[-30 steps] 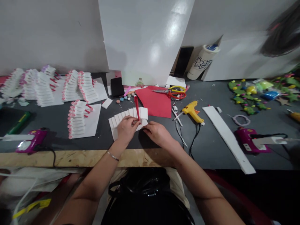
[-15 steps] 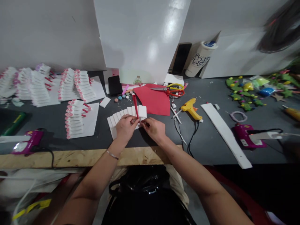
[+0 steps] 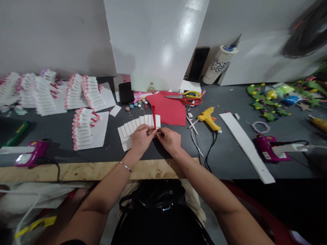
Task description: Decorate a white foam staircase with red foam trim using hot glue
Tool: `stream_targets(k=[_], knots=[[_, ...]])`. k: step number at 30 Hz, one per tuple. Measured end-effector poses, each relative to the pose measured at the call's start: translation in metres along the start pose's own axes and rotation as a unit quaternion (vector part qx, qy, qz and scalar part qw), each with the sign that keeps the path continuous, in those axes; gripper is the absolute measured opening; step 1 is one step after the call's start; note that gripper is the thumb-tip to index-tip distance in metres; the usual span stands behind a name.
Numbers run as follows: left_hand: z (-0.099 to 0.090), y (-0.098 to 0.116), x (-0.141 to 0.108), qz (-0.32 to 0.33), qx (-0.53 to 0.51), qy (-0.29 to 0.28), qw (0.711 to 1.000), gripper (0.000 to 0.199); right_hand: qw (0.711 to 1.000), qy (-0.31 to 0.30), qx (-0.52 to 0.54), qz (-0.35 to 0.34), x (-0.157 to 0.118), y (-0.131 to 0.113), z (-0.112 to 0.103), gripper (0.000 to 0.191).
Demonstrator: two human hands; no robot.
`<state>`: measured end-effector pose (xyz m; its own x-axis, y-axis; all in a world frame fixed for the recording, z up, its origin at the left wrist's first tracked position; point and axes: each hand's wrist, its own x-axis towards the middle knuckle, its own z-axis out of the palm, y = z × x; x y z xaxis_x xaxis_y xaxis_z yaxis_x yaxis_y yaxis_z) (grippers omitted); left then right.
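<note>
A thin red stick point(image 3: 154, 116) stands nearly upright, its lower end pinched in the fingertips of my left hand point(image 3: 143, 137). My right hand point(image 3: 168, 140) is closed with its fingertips pressed together right beside that end; what it grips there is too small to make out. Beneath and to the left of my hands lies a white fan of overlapping strips point(image 3: 126, 131), its right part partly covered. Just behind is a sheet of red paper point(image 3: 170, 114), with scissors point(image 3: 182, 97) resting across its upper right edge.
Pleated white pieces with pink edges point(image 3: 83, 131) lie at the left. To the right are a yellow glue gun point(image 3: 208, 118), a long white strip point(image 3: 245, 146) and a purple power socket point(image 3: 272, 148). A bottle point(image 3: 218, 64) and a phone point(image 3: 199, 63) stand at the back.
My left hand has moved slightly right with the red stick, closer to my right hand. The stick leans less than before. A small red bit now shows behind it.
</note>
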<state>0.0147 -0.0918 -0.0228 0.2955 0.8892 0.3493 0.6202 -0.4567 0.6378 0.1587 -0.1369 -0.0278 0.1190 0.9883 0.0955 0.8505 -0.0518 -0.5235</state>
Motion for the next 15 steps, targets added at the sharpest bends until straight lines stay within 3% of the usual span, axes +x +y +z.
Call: stream_targets(k=[15], knots=[[-0.0058, -0.0010, -0.0052, -0.006, 0.063, 0.000, 0.998, 0.007, 1.000, 0.008, 0.005, 0.000, 0.0027, 0.0032, 0.0017, 0.019]])
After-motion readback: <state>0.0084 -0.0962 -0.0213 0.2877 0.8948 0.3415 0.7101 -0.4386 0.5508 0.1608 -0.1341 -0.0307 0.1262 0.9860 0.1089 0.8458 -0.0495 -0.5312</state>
